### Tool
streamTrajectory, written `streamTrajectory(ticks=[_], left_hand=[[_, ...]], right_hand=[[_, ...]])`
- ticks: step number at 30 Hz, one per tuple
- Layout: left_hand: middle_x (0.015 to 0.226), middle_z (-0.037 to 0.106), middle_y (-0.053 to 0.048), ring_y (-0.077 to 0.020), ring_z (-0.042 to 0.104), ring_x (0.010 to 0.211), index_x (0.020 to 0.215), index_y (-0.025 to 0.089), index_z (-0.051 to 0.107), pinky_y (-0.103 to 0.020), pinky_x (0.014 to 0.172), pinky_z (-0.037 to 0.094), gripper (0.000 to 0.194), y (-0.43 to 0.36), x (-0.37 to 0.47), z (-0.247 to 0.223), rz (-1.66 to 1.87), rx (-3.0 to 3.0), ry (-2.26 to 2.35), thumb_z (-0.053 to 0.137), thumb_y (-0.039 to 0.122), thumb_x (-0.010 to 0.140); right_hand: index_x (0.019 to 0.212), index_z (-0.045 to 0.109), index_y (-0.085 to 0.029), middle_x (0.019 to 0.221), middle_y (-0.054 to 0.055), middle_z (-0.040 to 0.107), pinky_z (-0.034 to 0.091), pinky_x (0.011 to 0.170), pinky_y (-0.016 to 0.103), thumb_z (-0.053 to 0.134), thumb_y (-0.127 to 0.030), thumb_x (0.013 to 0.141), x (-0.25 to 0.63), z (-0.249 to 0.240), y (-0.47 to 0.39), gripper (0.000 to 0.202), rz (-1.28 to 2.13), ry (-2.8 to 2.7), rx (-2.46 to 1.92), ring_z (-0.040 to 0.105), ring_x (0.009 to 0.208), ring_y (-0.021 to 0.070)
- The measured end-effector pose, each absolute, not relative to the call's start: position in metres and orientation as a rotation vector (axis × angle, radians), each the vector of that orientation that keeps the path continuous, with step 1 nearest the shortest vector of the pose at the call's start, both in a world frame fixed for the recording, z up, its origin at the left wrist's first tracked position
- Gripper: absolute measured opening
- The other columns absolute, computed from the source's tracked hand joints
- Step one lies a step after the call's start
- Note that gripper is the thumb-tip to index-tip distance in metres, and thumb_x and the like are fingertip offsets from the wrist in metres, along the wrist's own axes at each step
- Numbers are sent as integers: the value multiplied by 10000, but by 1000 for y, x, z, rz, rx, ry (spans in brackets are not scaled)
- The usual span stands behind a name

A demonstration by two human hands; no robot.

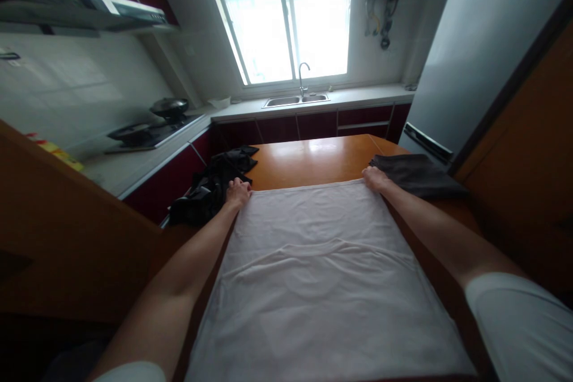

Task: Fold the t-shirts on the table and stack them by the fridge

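Observation:
A white T-shirt (313, 304) lies spread on the wooden table (313, 158), its neckline across the middle and its sides turned in. At the shirt's far left corner, my left hand (239, 192) is closed on the edge of the cloth. My right hand (374, 179) pinches the far right corner. The far edge runs fairly straight between the two hands. Just left of my left hand sits a crumpled pile of black clothing (208, 188). Beyond my right hand lies a folded dark grey garment (418, 174).
Past the table, a counter with a sink (295, 100) runs below a window. A stove with a lidded wok (169, 107) is at the left, under a range hood (85, 6). A tall fridge (474, 54) stands at the right.

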State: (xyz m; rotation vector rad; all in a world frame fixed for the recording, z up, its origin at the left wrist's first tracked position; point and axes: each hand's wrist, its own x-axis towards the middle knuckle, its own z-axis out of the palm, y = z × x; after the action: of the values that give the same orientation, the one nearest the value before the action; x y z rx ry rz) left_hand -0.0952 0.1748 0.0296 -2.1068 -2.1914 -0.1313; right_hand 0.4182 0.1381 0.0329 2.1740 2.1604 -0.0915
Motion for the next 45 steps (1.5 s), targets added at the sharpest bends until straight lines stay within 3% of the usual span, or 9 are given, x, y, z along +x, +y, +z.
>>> streamTrajectory(ticks=[3,7,10,13,20,27,34,39,45], left_hand=[[1211,615,-141,-304,536,1166,982,197,727,-370,942,471,181,174,-100,35,-233,-2141,-2182,622,308,884],[1009,730,-88,-237,661,958,1027,204,707,-311,841,504,210,165,-112,49,-421,-2224,-2166,574,303,898],[998,755,-67,-207,693,910,1109,189,694,-282,823,517,290,151,-120,65,-581,-2293,-2107,586,309,868],[1033,763,-63,-199,696,936,1135,178,710,-272,855,517,339,130,-127,86,-695,-2341,-2036,583,323,857],[955,736,-68,-216,629,899,973,159,783,-347,882,512,342,48,-151,131,-915,-2414,-1630,576,421,897],[929,713,-2,-178,608,891,932,224,768,-351,887,518,359,-80,-162,147,-1044,-2313,-1374,559,514,960],[932,705,10,-230,640,848,972,399,760,-408,791,532,162,-198,-170,89,-1061,-2323,-1391,603,387,933],[880,727,-20,-242,655,823,914,359,782,-405,761,530,190,-242,-172,23,-1002,-2358,-1516,593,344,932],[903,729,-43,-240,649,863,921,324,795,-393,807,517,183,-260,-169,5,-990,-2338,-1633,617,356,939]], right_hand=[[1169,721,-96,1270,216,662,481,977,293,621,-106,848,421,37,138,336,-97,2153,2240,638,1166,264],[1093,744,-139,1135,152,731,495,921,289,636,-151,848,429,50,132,268,-132,2191,2326,677,1057,234],[1094,731,-152,1118,125,742,497,865,277,634,-193,866,438,67,120,251,-124,2263,2393,680,1026,223],[1107,719,-148,1099,97,751,490,810,236,636,-223,880,450,86,100,253,-136,2389,2396,682,976,189],[897,750,-153,855,56,757,490,728,272,672,-286,853,483,120,18,160,-234,2923,2326,654,762,176],[878,723,-189,896,76,726,482,759,289,649,-427,912,493,133,-103,251,-180,3204,2169,639,833,186],[875,733,-239,914,76,710,516,808,358,581,-387,966,490,78,-213,231,-211,3220,1989,641,894,228],[887,734,-273,917,47,716,531,808,376,560,-304,956,486,18,-255,189,-176,3160,1954,647,896,229],[897,738,-274,958,58,707,512,832,403,562,-257,934,485,2,-271,181,-61,3141,2017,644,915,239]])
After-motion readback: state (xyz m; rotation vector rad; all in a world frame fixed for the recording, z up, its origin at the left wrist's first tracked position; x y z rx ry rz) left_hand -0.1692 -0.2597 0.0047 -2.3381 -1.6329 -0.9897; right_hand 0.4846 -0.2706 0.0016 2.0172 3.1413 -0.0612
